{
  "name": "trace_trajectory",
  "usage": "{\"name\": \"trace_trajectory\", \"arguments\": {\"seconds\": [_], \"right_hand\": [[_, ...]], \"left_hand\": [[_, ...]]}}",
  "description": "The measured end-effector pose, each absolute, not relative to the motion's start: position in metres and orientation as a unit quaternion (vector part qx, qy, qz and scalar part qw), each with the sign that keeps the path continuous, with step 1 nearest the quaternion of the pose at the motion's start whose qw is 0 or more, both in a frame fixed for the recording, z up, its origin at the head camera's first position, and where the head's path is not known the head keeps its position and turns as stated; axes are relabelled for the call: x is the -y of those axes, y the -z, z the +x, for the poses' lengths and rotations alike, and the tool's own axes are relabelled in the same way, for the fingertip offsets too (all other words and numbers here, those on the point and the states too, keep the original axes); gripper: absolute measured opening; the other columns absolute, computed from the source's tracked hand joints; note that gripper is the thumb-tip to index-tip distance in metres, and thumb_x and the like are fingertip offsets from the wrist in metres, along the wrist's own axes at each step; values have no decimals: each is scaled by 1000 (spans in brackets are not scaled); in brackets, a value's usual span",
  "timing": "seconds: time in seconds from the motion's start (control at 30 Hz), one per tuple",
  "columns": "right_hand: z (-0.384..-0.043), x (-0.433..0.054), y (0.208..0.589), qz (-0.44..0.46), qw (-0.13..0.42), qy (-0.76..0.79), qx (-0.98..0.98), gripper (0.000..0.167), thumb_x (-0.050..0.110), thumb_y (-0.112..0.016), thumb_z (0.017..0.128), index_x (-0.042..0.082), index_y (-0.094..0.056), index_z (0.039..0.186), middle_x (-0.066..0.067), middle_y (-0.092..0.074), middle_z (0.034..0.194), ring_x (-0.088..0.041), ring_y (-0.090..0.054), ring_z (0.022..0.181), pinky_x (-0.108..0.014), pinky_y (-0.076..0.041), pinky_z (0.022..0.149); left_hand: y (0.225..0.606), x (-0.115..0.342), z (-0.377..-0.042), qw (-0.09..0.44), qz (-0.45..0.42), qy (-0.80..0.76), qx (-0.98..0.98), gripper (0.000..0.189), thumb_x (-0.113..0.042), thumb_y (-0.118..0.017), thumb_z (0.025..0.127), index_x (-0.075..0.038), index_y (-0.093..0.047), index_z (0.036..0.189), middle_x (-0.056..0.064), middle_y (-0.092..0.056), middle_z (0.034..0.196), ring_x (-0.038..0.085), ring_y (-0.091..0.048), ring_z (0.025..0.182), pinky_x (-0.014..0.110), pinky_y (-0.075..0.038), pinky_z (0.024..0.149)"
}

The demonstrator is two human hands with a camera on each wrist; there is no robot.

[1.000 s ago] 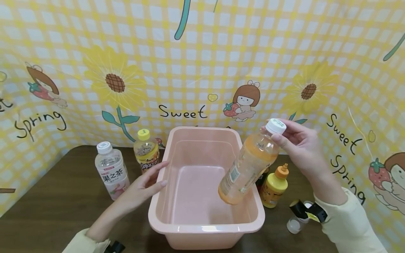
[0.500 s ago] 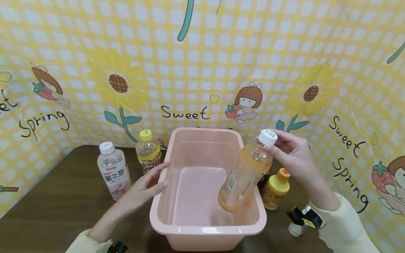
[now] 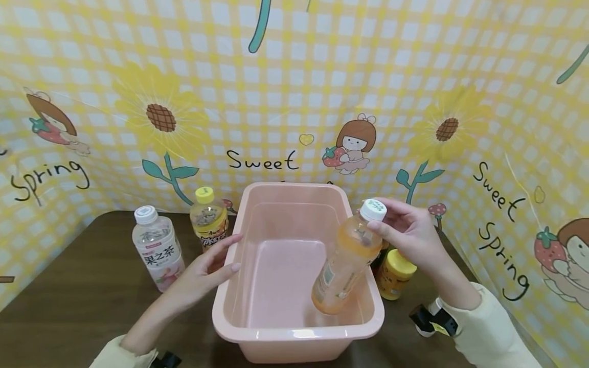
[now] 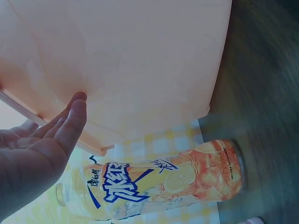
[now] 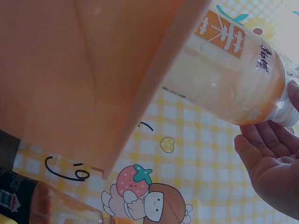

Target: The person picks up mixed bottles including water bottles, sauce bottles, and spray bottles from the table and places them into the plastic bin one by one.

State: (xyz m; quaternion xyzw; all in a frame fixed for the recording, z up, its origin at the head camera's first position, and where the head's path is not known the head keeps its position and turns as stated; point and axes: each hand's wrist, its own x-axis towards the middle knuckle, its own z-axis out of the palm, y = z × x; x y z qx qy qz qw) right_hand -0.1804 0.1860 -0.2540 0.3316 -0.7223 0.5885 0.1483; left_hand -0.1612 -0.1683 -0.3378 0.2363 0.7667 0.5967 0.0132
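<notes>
In the head view, we cannot see the top of the small yellow bottle (image 3: pixel 395 277), because the right hand (image 3: pixel 413 232) covers it. The left hand (image 3: pixel 207 271) hides the lower part of the yellow-capped bottle (image 3: pixel 210 222). The print on the white cap (image 3: pixel 374 210) is too small to read. In the right wrist view, the basin (image 5: pixel 93 93) hides the base of the held bottle (image 5: pixel 229 74), and the left edge cuts the dark-labelled bottle (image 5: pixel 17 196).
</notes>
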Motion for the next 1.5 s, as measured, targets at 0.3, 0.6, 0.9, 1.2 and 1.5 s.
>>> {"name": "trace_trajectory", "arguments": {"seconds": [0.3, 0.6, 0.9, 1.2, 1.5], "right_hand": [[-180, -180, 262, 326, 127, -560, 751, 34, -6, -63, 80, -22, -51, 108, 15, -64, 94, -3, -62, 86, -18, -51, 73], [-182, -177, 270, 340, 106, -544, 760, 35, -4, -65, 80, -20, -53, 109, 18, -62, 97, -3, -61, 89, -19, -50, 76], [-182, -174, 279, 351, 90, -515, 777, 34, -6, -65, 79, -15, -56, 110, -19, -64, 99, -5, -61, 92, -21, -50, 79], [-182, -172, 285, 353, 89, -487, 794, 33, -3, -67, 79, -12, -58, 110, -22, -63, 100, -2, -59, 93, -19, -48, 82], [-183, -170, 293, 357, 94, -462, 807, 35, 1, -71, 76, -8, -61, 108, -16, -65, 102, -5, -59, 96, -27, -48, 84]], "left_hand": [[338, 169, -161, 20, 239, -600, -763, 53, -7, -50, 93, 0, -27, 140, 30, -41, 130, 2, -52, 105, 27, -49, 80], [339, 170, -163, 20, 235, -598, -766, 53, -8, -50, 93, 0, -27, 140, 30, -42, 129, 4, -52, 105, 27, -49, 80], [339, 168, -165, 25, 230, -600, -766, 53, -10, -50, 93, -1, -28, 140, 33, -40, 128, 45, -44, 113, 31, -51, 80], [338, 169, -163, 18, 229, -596, -770, 52, -10, -51, 93, -1, -29, 139, 31, -43, 127, 37, -48, 112, 30, -51, 80], [338, 169, -162, 17, 231, -599, -767, 52, -9, -51, 93, -1, -29, 139, 29, -43, 128, 1, -52, 103, 28, -50, 80]]}}
